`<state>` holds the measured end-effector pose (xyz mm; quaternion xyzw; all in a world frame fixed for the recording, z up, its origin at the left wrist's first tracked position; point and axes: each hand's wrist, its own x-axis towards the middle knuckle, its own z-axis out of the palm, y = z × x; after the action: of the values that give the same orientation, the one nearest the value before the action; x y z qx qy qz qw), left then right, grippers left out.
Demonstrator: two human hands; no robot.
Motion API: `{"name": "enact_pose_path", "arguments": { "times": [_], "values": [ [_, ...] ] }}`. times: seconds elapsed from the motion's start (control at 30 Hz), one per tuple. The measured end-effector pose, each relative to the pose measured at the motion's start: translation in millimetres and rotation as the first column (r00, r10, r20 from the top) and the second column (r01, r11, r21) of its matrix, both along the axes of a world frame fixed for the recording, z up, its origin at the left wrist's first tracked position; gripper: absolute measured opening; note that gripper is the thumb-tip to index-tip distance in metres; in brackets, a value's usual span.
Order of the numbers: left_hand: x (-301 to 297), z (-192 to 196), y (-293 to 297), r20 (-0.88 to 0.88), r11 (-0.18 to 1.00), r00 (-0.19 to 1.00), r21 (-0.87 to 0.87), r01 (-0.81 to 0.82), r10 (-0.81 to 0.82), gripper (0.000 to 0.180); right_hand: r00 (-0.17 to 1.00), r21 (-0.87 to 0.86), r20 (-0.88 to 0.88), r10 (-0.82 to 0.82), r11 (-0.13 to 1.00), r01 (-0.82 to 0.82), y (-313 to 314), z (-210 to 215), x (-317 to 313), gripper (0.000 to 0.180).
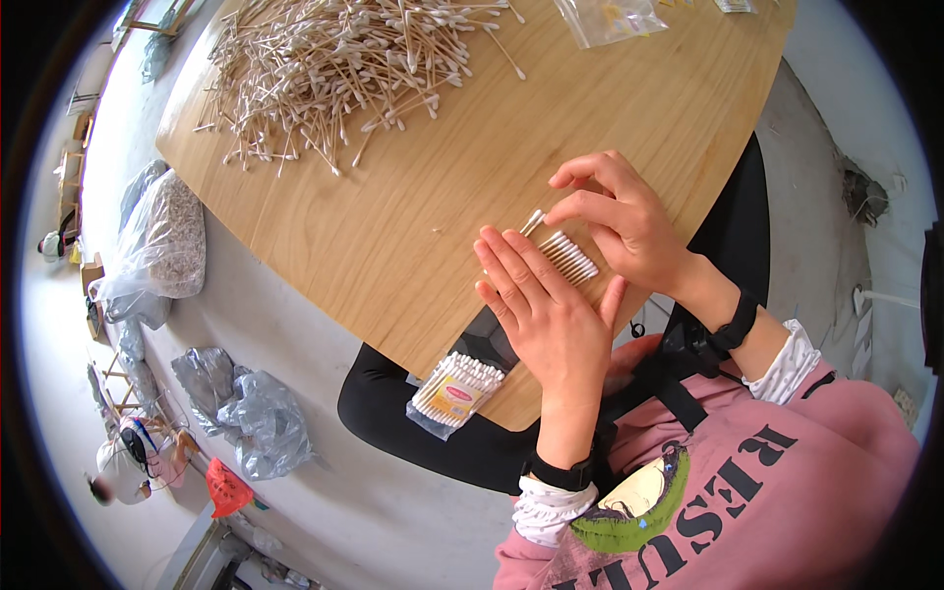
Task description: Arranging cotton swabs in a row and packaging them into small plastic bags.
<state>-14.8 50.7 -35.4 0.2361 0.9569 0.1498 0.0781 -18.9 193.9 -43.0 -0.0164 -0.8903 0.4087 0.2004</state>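
Note:
My left hand (556, 320) lies flat and open, palm down, over the near part of the wooden table (413, 206). Beside its fingers and thumb is a neat row of cotton swabs (570, 258), white tips showing; the lower ends are hidden under the hand. One separate cotton swab (533, 222) pokes out above the left fingertips. My right hand (624, 221) hovers over the row with fingers bent and apart, a fingertip close to that single swab. Whether it touches the swab, I cannot tell. A clear packet of cotton swabs (455, 393) lies at the table's near edge.
A large loose heap of cotton swabs (339, 74) covers the far left of the table. A clear plastic bag (615, 20) lies at the far edge. On the floor at left are a full clear sack (162, 241), crumpled plastic bags (261, 418) and a red bag (227, 488).

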Motion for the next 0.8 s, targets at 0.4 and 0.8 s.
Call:
{"name": "enact_pose_path", "arguments": {
  "times": [0.4, 0.8],
  "values": [
    [-1, 3, 0, 0.018, 1.000, 1.000, 0.024, 0.005, -0.005, 0.114, 0.994, 0.018, 0.083, 0.073, 0.997, -0.075, 6, 9, -9, 0.016],
    [0, 23, -36, 0.265, 0.670, 0.944, 0.666, -0.327, 0.196, 0.088, 0.992, -0.125, 0.023, -0.121, 0.985, 0.123, 13, 18, -24, 0.018]
  ]
}}
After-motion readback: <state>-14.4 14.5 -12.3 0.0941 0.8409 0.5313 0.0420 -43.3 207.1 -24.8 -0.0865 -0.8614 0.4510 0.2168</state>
